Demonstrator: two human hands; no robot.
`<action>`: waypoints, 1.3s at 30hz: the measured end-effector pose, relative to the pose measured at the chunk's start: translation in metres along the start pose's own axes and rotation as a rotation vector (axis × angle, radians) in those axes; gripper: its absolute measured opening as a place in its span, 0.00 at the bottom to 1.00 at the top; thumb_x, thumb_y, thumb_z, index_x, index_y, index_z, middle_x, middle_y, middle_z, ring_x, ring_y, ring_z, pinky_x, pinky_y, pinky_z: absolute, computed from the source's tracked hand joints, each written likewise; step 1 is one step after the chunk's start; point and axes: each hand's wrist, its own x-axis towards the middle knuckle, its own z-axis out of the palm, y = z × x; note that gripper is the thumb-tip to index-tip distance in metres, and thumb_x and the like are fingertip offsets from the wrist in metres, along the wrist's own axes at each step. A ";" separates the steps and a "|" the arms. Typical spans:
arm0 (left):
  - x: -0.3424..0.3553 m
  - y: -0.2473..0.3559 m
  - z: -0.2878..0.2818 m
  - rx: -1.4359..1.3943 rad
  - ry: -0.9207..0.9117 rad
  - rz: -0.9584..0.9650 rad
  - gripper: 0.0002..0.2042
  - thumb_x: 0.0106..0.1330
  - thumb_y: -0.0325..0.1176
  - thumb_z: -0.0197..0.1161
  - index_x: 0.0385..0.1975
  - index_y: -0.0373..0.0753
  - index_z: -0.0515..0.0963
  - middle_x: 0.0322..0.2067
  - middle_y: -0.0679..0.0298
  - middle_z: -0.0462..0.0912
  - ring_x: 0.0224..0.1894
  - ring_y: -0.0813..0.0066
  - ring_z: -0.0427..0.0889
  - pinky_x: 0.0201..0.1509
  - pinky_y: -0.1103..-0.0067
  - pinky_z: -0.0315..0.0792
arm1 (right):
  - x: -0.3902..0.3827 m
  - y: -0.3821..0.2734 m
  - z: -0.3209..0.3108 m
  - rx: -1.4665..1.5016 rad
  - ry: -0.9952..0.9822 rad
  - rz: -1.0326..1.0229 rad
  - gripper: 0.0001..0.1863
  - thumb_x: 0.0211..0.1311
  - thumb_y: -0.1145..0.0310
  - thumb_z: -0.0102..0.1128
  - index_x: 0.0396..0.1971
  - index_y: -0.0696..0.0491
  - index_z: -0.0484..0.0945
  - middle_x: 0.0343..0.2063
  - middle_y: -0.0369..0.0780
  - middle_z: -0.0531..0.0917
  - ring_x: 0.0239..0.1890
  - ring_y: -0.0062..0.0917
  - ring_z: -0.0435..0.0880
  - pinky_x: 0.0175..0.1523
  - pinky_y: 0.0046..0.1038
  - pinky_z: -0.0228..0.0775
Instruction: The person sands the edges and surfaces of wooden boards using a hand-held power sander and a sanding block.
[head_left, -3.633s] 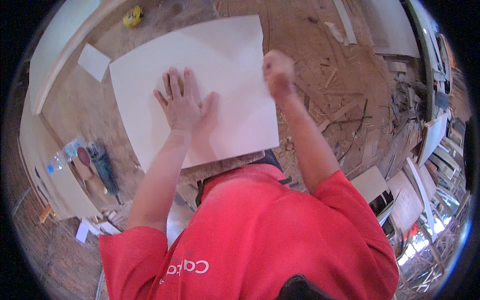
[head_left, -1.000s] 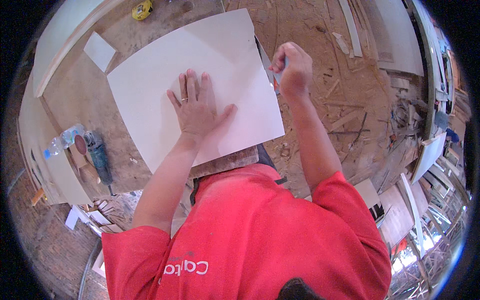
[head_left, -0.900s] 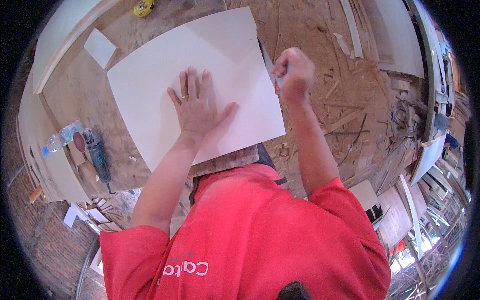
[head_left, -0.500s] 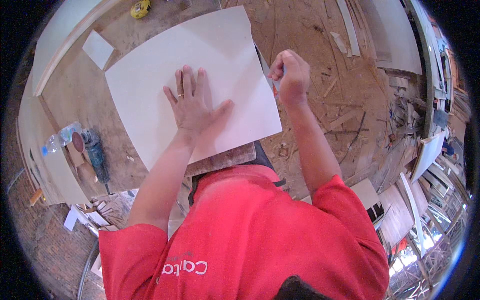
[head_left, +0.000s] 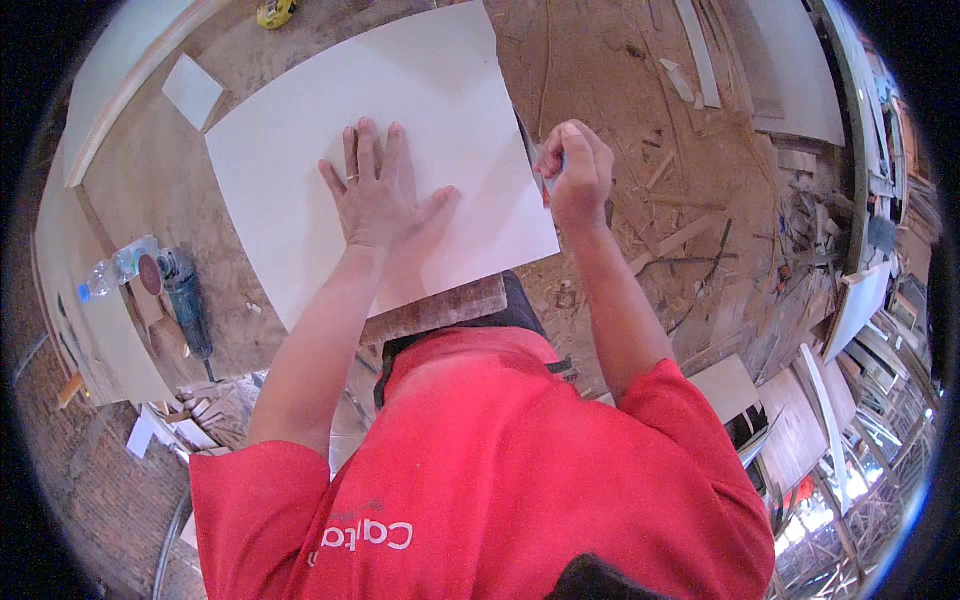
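A large white sheet lies on the worn workbench, over a dusty block at its near side. My left hand rests open on the sheet, fingers spread, a ring on one finger. At the sheet's right edge, my right hand is closed on a saw-like tool with a blue and red handle. Its metal blade shows in part along that edge; the rest is hidden by the hand and sheet.
A yellow tape measure and small white offcut lie behind. An angle grinder and plastic bottles are at left. Offcuts and sawdust cover the floor at right; boards are stacked lower right.
My right hand has moved back toward me along the sheet's edge, where more of the tool shows than at the start. My left hand stays spread on the sheet.
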 end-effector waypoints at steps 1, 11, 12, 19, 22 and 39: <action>-0.002 -0.002 0.001 -0.002 0.007 -0.003 0.57 0.57 0.77 0.61 0.81 0.44 0.55 0.82 0.47 0.47 0.84 0.48 0.39 0.78 0.34 0.31 | -0.004 -0.014 -0.003 -0.039 0.002 -0.023 0.23 0.75 0.64 0.44 0.16 0.55 0.66 0.16 0.37 0.70 0.18 0.21 0.68 0.25 0.29 0.64; -0.002 0.005 -0.006 -0.002 0.036 0.010 0.56 0.59 0.76 0.61 0.81 0.43 0.55 0.82 0.48 0.48 0.84 0.48 0.39 0.79 0.35 0.33 | -0.047 -0.022 -0.021 0.143 0.025 0.091 0.21 0.76 0.62 0.46 0.20 0.54 0.69 0.17 0.34 0.70 0.20 0.19 0.67 0.29 0.29 0.65; -0.002 0.006 -0.007 0.004 0.037 0.008 0.56 0.59 0.76 0.61 0.81 0.43 0.55 0.82 0.48 0.48 0.84 0.48 0.40 0.79 0.34 0.33 | -0.052 -0.024 -0.023 0.176 0.033 0.086 0.21 0.76 0.62 0.46 0.19 0.54 0.69 0.17 0.34 0.70 0.20 0.19 0.68 0.29 0.28 0.65; -0.001 0.003 -0.001 0.035 0.076 0.019 0.55 0.60 0.76 0.60 0.81 0.44 0.55 0.81 0.49 0.49 0.84 0.49 0.42 0.78 0.34 0.37 | -0.064 -0.011 -0.037 0.070 0.049 0.074 0.24 0.77 0.61 0.45 0.17 0.55 0.69 0.17 0.36 0.72 0.19 0.20 0.69 0.27 0.27 0.60; -0.007 0.010 -0.002 0.034 0.066 0.044 0.55 0.60 0.76 0.59 0.81 0.45 0.55 0.81 0.49 0.50 0.84 0.49 0.43 0.78 0.34 0.38 | -0.078 0.014 -0.033 0.034 0.104 0.089 0.25 0.77 0.60 0.44 0.17 0.55 0.70 0.16 0.36 0.72 0.19 0.20 0.69 0.27 0.28 0.60; -0.001 0.003 0.001 0.069 0.068 0.021 0.54 0.61 0.76 0.59 0.81 0.46 0.55 0.82 0.51 0.48 0.84 0.50 0.43 0.79 0.36 0.37 | -0.099 0.008 -0.040 0.049 0.079 0.115 0.23 0.78 0.58 0.43 0.22 0.55 0.71 0.17 0.36 0.73 0.18 0.20 0.69 0.28 0.27 0.65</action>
